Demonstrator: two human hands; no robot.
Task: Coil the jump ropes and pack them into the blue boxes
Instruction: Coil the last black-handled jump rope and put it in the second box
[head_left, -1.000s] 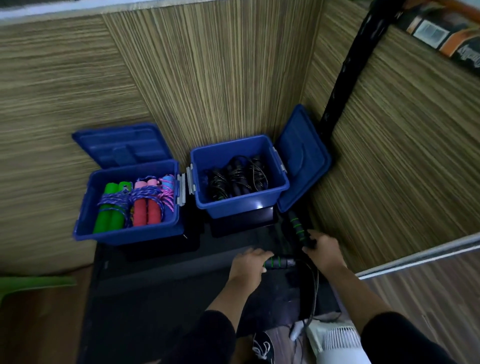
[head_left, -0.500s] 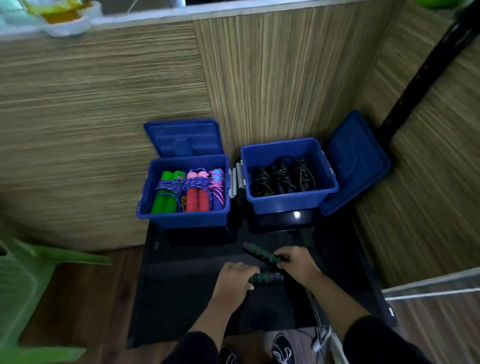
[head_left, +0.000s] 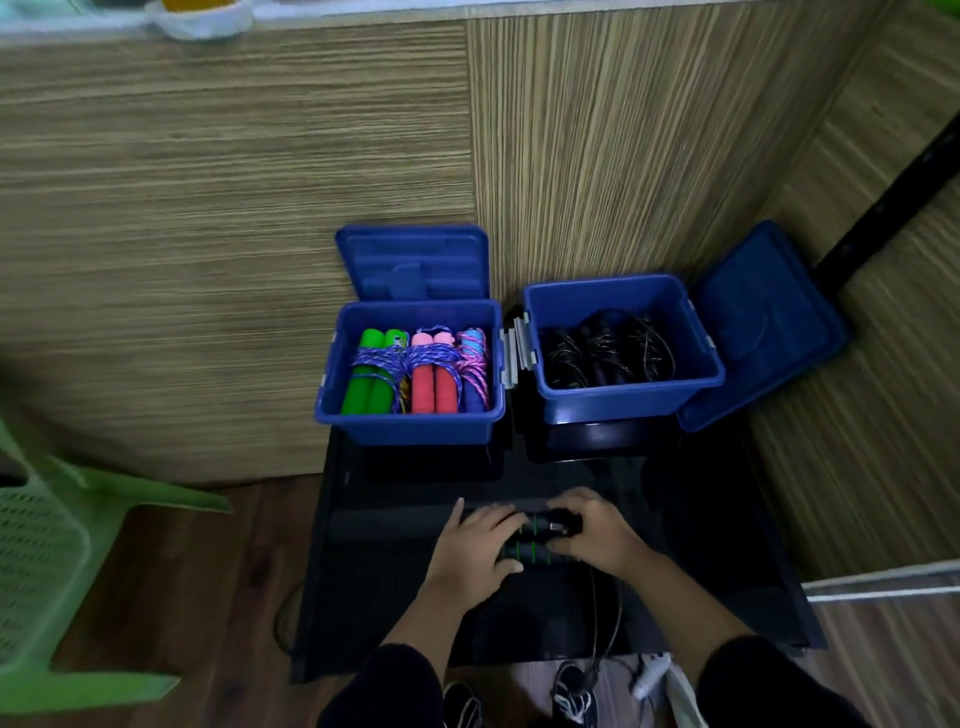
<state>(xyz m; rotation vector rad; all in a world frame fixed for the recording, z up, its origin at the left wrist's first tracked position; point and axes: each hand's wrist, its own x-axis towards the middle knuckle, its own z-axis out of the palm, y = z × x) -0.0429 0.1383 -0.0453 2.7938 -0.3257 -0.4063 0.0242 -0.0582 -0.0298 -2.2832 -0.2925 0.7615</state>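
1. The black cord (head_left: 594, 618) of the jump rope is trailing from the handles, over the near edge of the glossy black worktop (head_left: 395, 613) and down toward the floor. It should be drawn up hand over hand before any loop is laid, or I judge it will snag on that edge.
2. The left hand (head_left: 475, 551) is lying over the left ends of the two black foam handles with green bands (head_left: 537, 540), fingers curled onto them, while the right hand (head_left: 592, 530) is gripping their right ends.
3. The handles are lying side by side on the worktop between the hands. Squaring their ends flush now should give the coil a firm core.
4. For the winding, one hand should be pinning both handles while the other wraps the cord snugly around their middle, as in the packed bundles beyond.
5. Farther off, the open blue plastic box on the left (head_left: 410, 428) is holding green, red and blue-handled ropes bound in braided cord.
6. Beside it, the open blue plastic box on the right (head_left: 623, 405) is holding dark coiled ropes and seems the fitting place for this one. Its lid (head_left: 763, 322) is leaning open against the wall.
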